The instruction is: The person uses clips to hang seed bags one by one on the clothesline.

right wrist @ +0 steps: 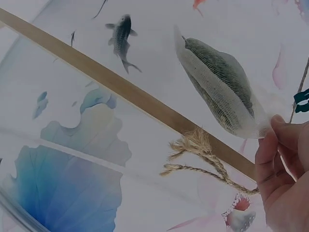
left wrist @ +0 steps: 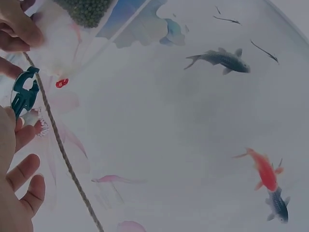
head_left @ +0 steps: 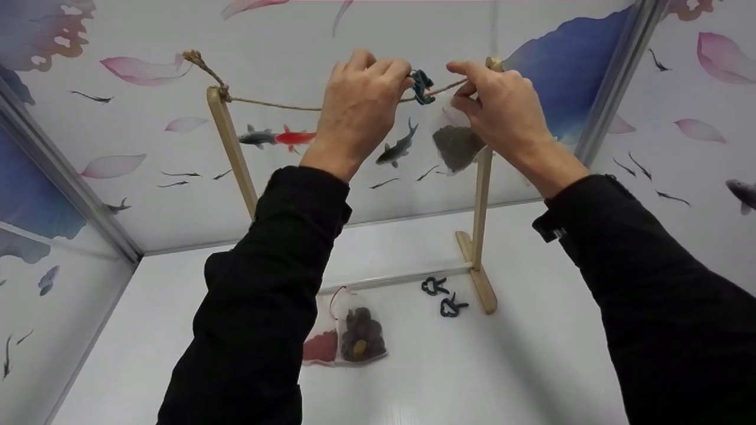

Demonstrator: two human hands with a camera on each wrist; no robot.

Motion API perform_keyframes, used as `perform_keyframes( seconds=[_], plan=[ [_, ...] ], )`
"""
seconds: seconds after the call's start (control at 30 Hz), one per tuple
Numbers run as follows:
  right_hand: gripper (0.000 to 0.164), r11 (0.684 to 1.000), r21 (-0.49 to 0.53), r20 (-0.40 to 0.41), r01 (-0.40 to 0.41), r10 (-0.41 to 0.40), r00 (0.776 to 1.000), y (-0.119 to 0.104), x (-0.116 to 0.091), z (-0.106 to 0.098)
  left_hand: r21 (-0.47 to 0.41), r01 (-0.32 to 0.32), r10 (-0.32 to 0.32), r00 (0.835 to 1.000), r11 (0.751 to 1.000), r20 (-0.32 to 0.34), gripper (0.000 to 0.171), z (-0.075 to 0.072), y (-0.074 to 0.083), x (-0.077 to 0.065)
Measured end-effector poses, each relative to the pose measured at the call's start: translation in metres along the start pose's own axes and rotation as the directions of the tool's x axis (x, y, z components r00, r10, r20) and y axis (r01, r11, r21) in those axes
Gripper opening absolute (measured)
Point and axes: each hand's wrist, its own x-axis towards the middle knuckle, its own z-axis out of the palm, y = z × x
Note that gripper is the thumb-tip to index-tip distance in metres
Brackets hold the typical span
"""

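Observation:
My left hand (head_left: 363,106) pinches a dark green plastic clip (left wrist: 24,94) between thumb and fingers, right beside the rope (left wrist: 58,137). In the left wrist view the clip's curved jaws stand apart, with their mouth close to the rope. My right hand (head_left: 502,109) pinches the gathered top of a white mesh bag (right wrist: 217,87) near the rope's right end. Small green beans or seeds fill the bag, which hangs down below my fingers in the head view. A red bead (left wrist: 62,83) shows beside the bag in the left wrist view.
The rope runs between a left wooden post (head_left: 233,150) and a right wooden post (head_left: 481,206). On the white table lie two dark clips (head_left: 434,286), a mesh bag of dark round pieces (head_left: 361,336) and one with red contents (head_left: 322,347). Printed panels stand behind.

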Motion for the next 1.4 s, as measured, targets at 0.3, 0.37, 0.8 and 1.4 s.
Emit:
perform_keyframes(
  seconds=[0.3, 0.37, 0.8, 1.4],
  plan=[
    [0.029, 0.991, -0.033, -0.077, 0.127, -0.130, 0.989, 0.002, 0.000, 0.003, 0.165, -0.040, 0.039, 0.999, 0.985, 0.009, 0.030, 0.001, 0.012, 0.007],
    [0.027, 0.983, -0.058, -0.104, 0.176, -0.181, 0.978, 0.004, 0.000, 0.005, 0.191, -0.029, 0.029, 1.000, 0.981, 0.003, 0.029, 0.001, 0.014, 0.008],
    [0.026, 0.927, -0.171, -0.224, 0.333, -0.366, 0.903, 0.009, -0.004, 0.013, 0.176, -0.012, -0.009, 0.993, 0.984, 0.114, 0.030, -0.004, 0.025, 0.015],
    [0.041, 0.922, -0.077, -0.226, 0.380, -0.388, 0.894, 0.009, -0.009, 0.013, 0.093, 0.051, -0.070, 0.975, 0.994, 0.210, 0.029, -0.006, 0.032, 0.016]
  ],
)
